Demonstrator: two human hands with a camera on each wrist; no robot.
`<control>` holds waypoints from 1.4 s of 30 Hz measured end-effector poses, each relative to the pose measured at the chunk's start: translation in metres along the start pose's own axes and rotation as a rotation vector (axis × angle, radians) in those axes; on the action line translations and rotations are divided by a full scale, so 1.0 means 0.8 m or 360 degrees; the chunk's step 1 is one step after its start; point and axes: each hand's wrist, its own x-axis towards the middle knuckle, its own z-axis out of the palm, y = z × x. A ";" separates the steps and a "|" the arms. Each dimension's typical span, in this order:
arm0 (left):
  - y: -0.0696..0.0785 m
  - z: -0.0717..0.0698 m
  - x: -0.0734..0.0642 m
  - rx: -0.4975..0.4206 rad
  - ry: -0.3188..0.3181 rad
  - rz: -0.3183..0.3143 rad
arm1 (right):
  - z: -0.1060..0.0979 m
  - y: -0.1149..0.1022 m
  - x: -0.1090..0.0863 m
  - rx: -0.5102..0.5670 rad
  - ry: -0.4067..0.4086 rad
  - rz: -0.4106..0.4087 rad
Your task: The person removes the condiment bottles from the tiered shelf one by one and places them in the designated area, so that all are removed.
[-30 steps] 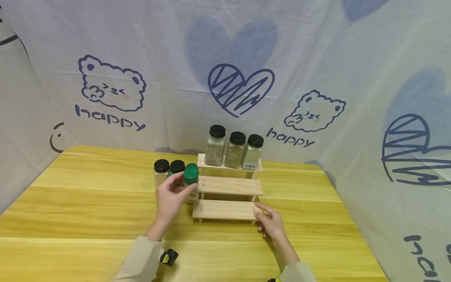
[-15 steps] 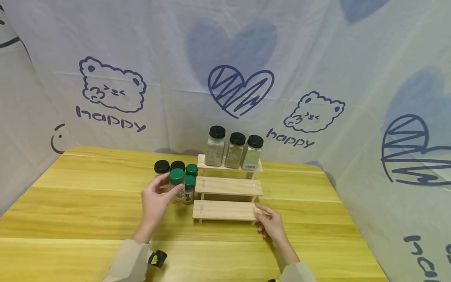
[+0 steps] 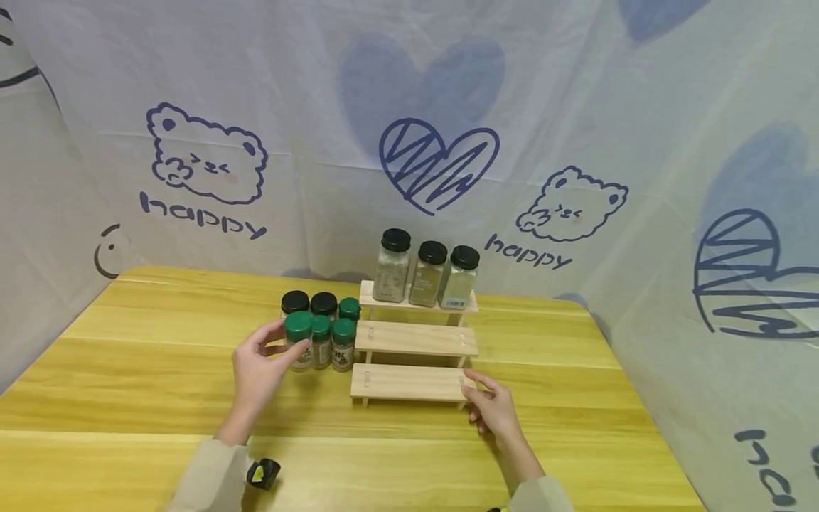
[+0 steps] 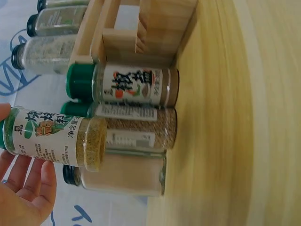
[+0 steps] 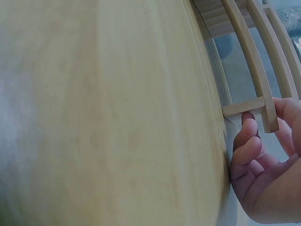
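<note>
My left hand (image 3: 258, 364) holds a green-capped spice jar (image 4: 49, 139) by its cap end, with thumb and fingers on either side. The left wrist view shows its base raised off the table, with yellowish-green seasoning inside. Beside it stand two more green-capped jars (image 3: 343, 348), one labelled and filled with brown powder (image 4: 141, 87). My right hand (image 3: 495, 411) pinches the right end of the lowest step of a three-step wooden rack (image 3: 409, 384), thumb and fingers around the board's edge (image 5: 267, 110). Nothing stands on the two lower steps.
On the top step are three black-capped glass jars (image 3: 426, 277). Behind the left hand stand two black-capped jars (image 3: 323, 304) and another green-capped one (image 3: 349, 308), partly hidden. A printed cloth (image 3: 307, 142) hangs behind the wooden table (image 3: 160, 384).
My left hand has moved left with the green-capped jar, away from the rack, bringing the jars behind it into view. The right hand has kept its grip on the rack.
</note>
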 end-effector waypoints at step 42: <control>-0.060 -0.006 0.023 0.0252 -0.0115 -0.0434 | 0.000 0.006 0.003 -0.0009 0.0012 -0.0011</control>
